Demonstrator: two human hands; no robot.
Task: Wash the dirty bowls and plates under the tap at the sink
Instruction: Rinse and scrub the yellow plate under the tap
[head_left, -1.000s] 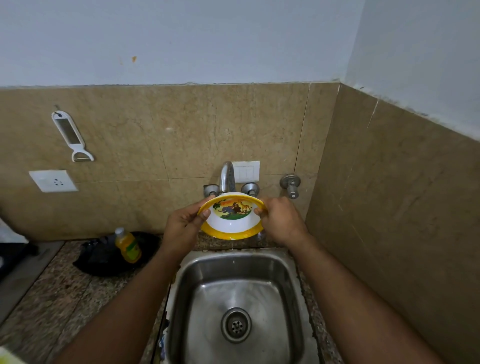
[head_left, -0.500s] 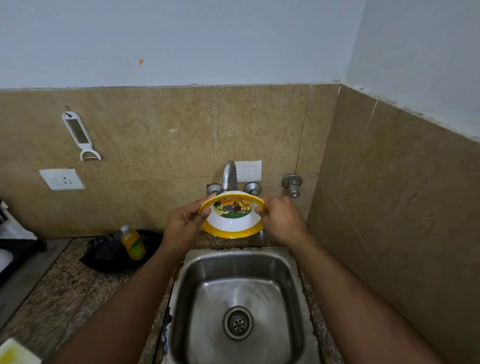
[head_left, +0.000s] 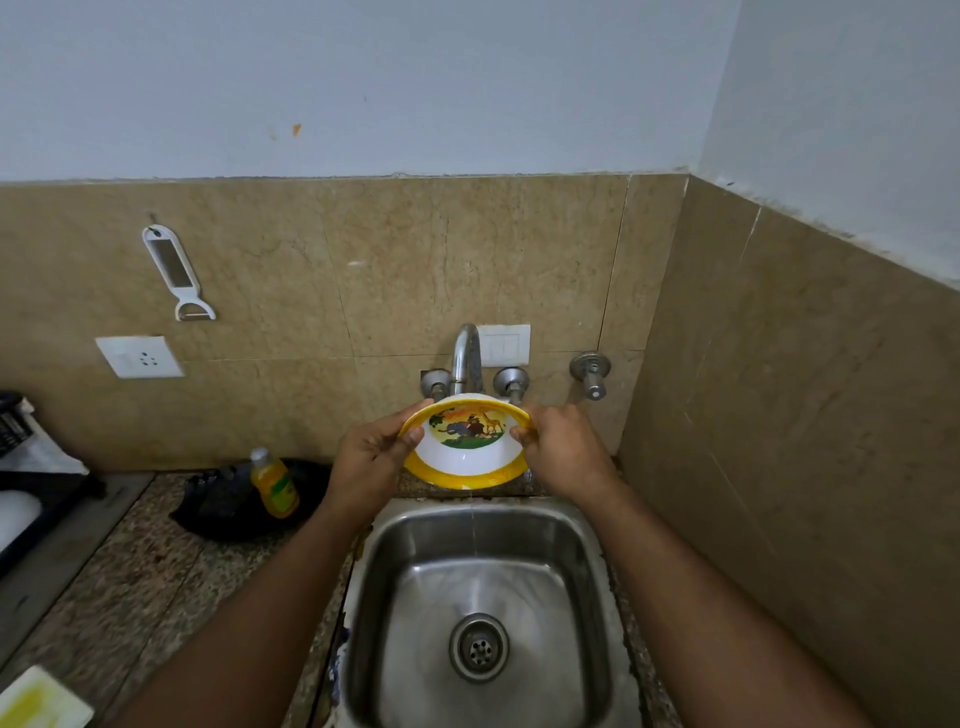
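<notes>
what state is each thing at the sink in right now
bowl: held up under the tap, tilted, water trickling off it
left hand: grips bowl's left rim
right hand: grips bowl's right rim
tap: over the bowl
sink: wet, drain open
soap bottle: upright, capped

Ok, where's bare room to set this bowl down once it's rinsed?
The sink basin around the drain is bare. The granite counter is free in front of the black cloth and yellow bottle. Crowded: far left edge.
</notes>
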